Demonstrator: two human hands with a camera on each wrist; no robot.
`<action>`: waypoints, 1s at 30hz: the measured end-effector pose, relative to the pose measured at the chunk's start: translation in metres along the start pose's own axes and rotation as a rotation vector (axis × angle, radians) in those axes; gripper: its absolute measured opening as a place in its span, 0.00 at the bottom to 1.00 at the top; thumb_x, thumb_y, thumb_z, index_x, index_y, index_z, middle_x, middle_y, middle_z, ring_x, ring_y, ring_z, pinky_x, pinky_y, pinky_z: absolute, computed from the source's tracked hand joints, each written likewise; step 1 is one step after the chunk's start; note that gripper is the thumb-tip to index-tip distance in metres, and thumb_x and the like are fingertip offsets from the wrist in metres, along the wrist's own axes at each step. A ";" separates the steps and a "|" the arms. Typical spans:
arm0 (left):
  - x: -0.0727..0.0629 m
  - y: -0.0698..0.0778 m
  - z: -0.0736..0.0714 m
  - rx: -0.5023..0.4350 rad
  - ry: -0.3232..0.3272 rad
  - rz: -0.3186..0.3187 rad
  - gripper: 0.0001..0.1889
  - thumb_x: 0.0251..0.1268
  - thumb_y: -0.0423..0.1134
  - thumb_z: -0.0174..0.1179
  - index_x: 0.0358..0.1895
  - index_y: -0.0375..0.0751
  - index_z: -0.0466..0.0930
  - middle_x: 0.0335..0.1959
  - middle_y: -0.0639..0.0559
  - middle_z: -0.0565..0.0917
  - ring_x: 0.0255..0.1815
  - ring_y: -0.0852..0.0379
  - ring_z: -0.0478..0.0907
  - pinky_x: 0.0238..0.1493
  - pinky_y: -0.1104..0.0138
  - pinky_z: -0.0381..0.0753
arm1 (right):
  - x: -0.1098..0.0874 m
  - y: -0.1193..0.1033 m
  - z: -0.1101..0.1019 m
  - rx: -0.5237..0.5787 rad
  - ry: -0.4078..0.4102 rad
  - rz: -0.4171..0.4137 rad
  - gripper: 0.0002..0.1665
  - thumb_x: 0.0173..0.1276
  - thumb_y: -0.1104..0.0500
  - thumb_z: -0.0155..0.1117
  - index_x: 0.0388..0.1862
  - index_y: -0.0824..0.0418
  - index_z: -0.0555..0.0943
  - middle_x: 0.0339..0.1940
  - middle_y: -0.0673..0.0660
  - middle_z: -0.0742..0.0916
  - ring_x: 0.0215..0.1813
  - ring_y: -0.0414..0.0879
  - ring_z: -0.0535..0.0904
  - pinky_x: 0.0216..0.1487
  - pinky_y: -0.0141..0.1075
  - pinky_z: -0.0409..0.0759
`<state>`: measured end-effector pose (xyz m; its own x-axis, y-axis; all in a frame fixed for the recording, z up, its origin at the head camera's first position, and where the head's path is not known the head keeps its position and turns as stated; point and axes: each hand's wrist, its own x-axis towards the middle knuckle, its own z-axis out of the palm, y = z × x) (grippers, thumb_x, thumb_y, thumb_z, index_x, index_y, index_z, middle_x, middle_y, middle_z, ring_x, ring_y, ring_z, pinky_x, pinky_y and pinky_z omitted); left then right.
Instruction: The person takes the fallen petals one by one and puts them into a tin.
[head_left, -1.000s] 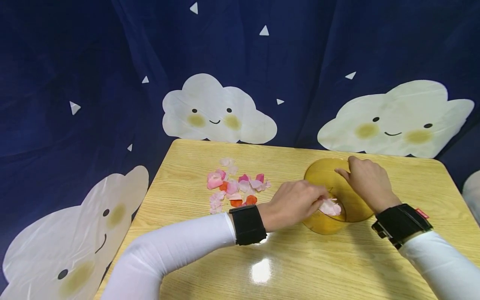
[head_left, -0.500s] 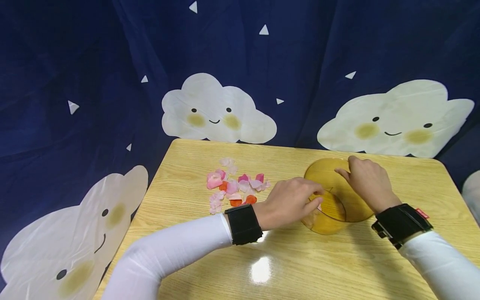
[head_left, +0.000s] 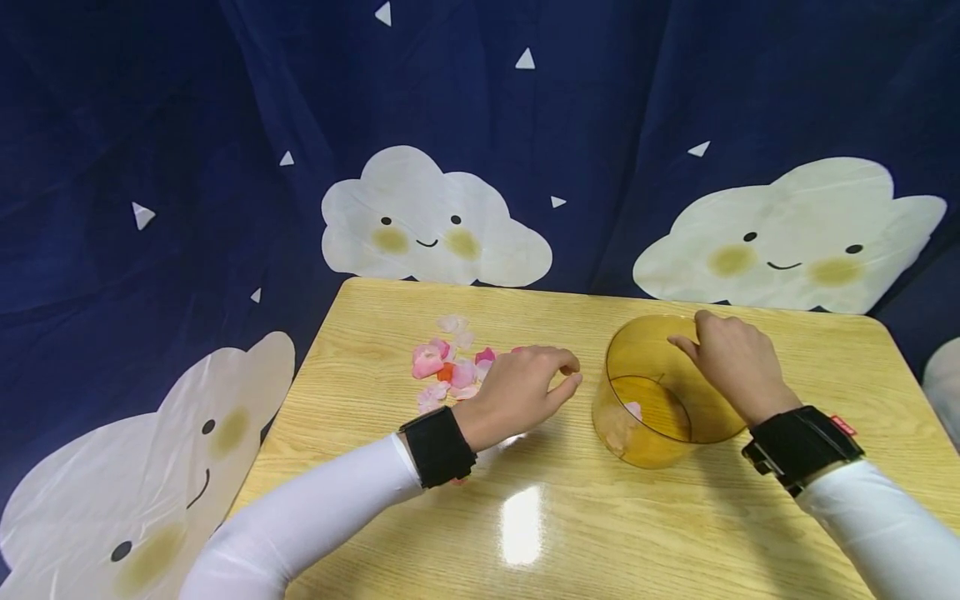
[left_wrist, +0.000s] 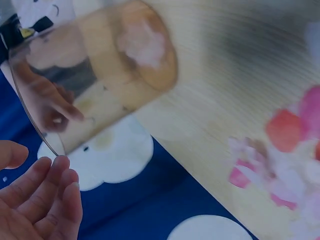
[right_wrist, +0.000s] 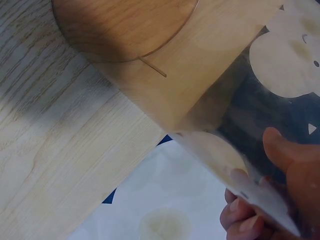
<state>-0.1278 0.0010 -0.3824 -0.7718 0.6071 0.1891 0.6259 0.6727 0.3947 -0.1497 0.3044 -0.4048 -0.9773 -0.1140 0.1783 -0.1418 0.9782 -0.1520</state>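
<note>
A transparent amber cylindrical container [head_left: 652,450] stands upright on the right side of the table. My right hand [head_left: 738,367] holds its rim, thumb on the inner side and fingers outside the wall, as the right wrist view also shows. Pale pink petals [left_wrist: 142,45] lie at the bottom of the container. My left hand [head_left: 525,392] hovers between the container and a loose spread of petals [head_left: 427,360], fingers loosely bent with nothing between them. Those petals are pink, white and orange-red; the left hand and wrist hide part of them in the head view.
The light wood table [head_left: 585,533] meets a dark blue curtain [head_left: 592,125] with white cloud shapes at its back edge. A bright light reflection [head_left: 521,525] shows on the tabletop near the front. Black bands [head_left: 437,446] circle both wrists.
My left hand let pale petals drop into the container, then moved left, away from it and over the edge of the petal spread. The right hand stayed on the rim.
</note>
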 end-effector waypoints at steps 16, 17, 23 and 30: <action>-0.036 -0.057 -0.015 -0.072 -0.006 -0.195 0.09 0.73 0.43 0.58 0.42 0.45 0.87 0.34 0.55 0.88 0.17 0.65 0.64 0.16 0.73 0.58 | 0.000 0.000 0.000 -0.005 -0.001 -0.003 0.27 0.72 0.48 0.65 0.22 0.64 0.69 0.13 0.56 0.69 0.14 0.50 0.68 0.14 0.41 0.64; -0.037 -0.059 -0.017 -0.068 -0.002 -0.197 0.09 0.73 0.42 0.58 0.42 0.44 0.87 0.34 0.55 0.88 0.17 0.66 0.63 0.16 0.73 0.58 | 0.000 0.000 0.000 -0.005 0.001 -0.003 0.26 0.72 0.48 0.66 0.22 0.64 0.69 0.13 0.56 0.69 0.14 0.50 0.68 0.14 0.41 0.64; -0.042 -0.070 -0.024 -0.043 0.020 -0.228 0.09 0.72 0.43 0.60 0.45 0.45 0.87 0.36 0.55 0.89 0.29 0.60 0.79 0.23 0.72 0.71 | 0.000 0.000 0.000 -0.002 0.008 -0.005 0.26 0.72 0.49 0.66 0.22 0.64 0.69 0.13 0.55 0.68 0.14 0.50 0.68 0.14 0.41 0.64; -0.053 -0.084 -0.032 -0.025 0.000 -0.324 0.09 0.71 0.45 0.63 0.46 0.46 0.88 0.36 0.54 0.88 0.33 0.58 0.81 0.31 0.66 0.76 | 0.000 -0.001 0.000 -0.001 -0.006 0.004 0.27 0.73 0.48 0.65 0.22 0.64 0.69 0.13 0.55 0.68 0.14 0.50 0.68 0.14 0.41 0.64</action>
<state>-0.1436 -0.1015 -0.3966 -0.9306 0.3626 0.0502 0.3444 0.8207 0.4559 -0.1495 0.3036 -0.4044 -0.9789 -0.1111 0.1715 -0.1377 0.9787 -0.1520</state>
